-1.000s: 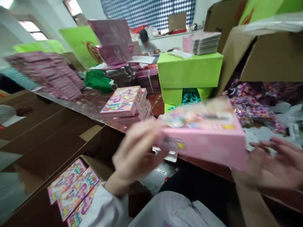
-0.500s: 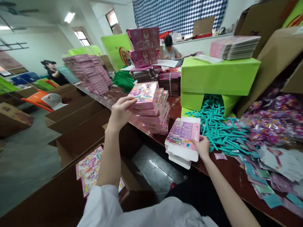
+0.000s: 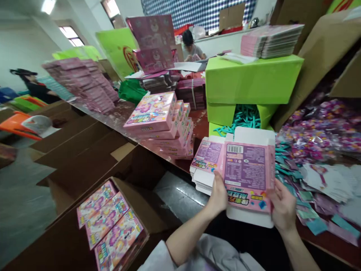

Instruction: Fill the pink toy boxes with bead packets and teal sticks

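The print on the flat pink carton (image 3: 248, 177) is too small and skewed to read, and the fingers (image 3: 272, 195) of the right hand (image 3: 283, 209) mostly sit behind its edge. That carton covers part of the stack of flat cartons (image 3: 201, 177) and the teal sticks (image 3: 242, 118). The picture's right edge cuts off the brown cardboard box (image 3: 324, 49), and the heap of small packets (image 3: 324, 135) is blurred.

- The flat carton (image 3: 248, 175) is held above the near edge of the table (image 3: 194, 126).
- Left hand (image 3: 218, 195) grips the carton's left edge, right hand (image 3: 283, 209) its right edge.
- A stack of flat cartons (image 3: 204, 165) lies just left of it.
- Finished boxes (image 3: 160, 120) are piled farther left.
- The big box (image 3: 251, 79) stands behind it.
- An open case (image 3: 109, 222) sits below to the left.
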A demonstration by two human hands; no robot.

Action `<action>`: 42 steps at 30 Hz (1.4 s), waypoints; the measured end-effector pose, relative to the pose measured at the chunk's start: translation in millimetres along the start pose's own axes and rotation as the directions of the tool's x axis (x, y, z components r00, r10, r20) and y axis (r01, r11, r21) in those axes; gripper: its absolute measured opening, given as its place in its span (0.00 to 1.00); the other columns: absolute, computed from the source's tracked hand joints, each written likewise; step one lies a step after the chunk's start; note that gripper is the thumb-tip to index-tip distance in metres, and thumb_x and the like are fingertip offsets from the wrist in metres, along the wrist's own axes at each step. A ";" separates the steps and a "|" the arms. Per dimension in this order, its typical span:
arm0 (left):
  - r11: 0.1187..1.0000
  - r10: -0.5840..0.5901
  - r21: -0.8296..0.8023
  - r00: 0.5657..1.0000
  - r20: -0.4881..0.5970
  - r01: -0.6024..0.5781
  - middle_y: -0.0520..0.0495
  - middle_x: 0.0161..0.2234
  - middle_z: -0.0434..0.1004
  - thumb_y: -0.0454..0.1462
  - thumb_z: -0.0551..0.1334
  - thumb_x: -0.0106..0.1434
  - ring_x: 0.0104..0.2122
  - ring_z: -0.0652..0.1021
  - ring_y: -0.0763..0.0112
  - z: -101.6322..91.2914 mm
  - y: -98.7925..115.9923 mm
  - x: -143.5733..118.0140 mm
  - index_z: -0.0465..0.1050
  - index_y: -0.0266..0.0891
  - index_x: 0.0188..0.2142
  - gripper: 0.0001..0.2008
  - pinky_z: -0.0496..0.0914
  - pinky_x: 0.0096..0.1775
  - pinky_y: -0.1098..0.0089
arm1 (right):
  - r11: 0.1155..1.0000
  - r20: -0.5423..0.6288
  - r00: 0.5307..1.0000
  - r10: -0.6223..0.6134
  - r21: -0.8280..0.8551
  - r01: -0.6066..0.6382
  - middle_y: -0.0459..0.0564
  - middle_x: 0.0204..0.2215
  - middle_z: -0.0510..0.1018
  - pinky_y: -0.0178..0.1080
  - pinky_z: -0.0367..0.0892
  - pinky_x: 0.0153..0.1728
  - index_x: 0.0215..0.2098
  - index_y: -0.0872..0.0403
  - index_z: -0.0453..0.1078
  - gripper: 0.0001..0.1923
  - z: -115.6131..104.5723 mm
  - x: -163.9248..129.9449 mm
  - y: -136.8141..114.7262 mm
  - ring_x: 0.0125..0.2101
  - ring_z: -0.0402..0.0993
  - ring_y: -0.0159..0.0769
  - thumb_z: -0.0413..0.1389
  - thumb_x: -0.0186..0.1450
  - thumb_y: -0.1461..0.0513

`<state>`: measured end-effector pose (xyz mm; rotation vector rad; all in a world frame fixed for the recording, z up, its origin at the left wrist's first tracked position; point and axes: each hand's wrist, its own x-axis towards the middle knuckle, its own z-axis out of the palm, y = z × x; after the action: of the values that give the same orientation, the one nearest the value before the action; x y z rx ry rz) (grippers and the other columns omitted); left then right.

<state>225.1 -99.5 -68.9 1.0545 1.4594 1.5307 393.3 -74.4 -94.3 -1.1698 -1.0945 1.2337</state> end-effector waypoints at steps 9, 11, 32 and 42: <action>0.978 -0.164 -0.083 0.947 0.275 0.193 0.47 0.31 0.75 0.51 0.58 0.61 0.33 0.75 0.67 20.7 -39.4 -15.6 0.70 0.38 0.35 0.18 0.70 0.37 0.68 | 0.980 -0.056 0.980 0.190 0.077 -0.185 0.55 0.31 0.80 0.42 0.74 0.30 0.33 0.57 0.75 0.17 -59.7 -31.7 9.2 0.28 0.78 0.44 0.63 0.54 0.52; 0.974 -0.171 -0.078 0.913 0.369 0.214 0.45 0.38 0.76 0.47 0.58 0.61 0.36 0.75 0.66 23.3 -44.6 -27.2 0.70 0.38 0.41 0.16 0.70 0.39 0.67 | 0.975 -0.155 0.963 0.219 0.080 -0.209 0.54 0.30 0.80 0.41 0.74 0.27 0.35 0.57 0.75 0.16 -73.1 -44.3 15.3 0.27 0.77 0.44 0.62 0.56 0.53; 0.980 -0.178 -0.016 0.917 0.356 0.196 0.45 0.33 0.78 0.43 0.60 0.60 0.34 0.77 0.66 59.5 -103.9 -45.8 0.69 0.37 0.28 0.12 0.69 0.40 0.66 | 0.979 -0.193 0.968 0.158 0.161 -0.128 0.49 0.34 0.77 0.37 0.69 0.36 0.31 0.54 0.66 0.08 -78.7 -51.5 70.1 0.35 0.76 0.39 0.57 0.59 0.57; 0.991 -0.117 -0.012 0.923 0.365 0.131 0.38 0.43 0.78 0.38 0.64 0.58 0.45 0.77 0.63 64.3 -98.8 -54.6 0.72 0.35 0.38 0.10 0.68 0.49 0.62 | 0.989 -0.177 0.975 0.131 0.093 -0.116 0.50 0.34 0.78 0.42 0.70 0.40 0.28 0.55 0.69 0.09 -96.7 -57.7 89.2 0.36 0.76 0.40 0.63 0.55 0.58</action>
<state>303.4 -120.4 -170.4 1.1320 1.2095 1.1911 478.0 -137.9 -191.5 -1.2766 -0.8380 1.2273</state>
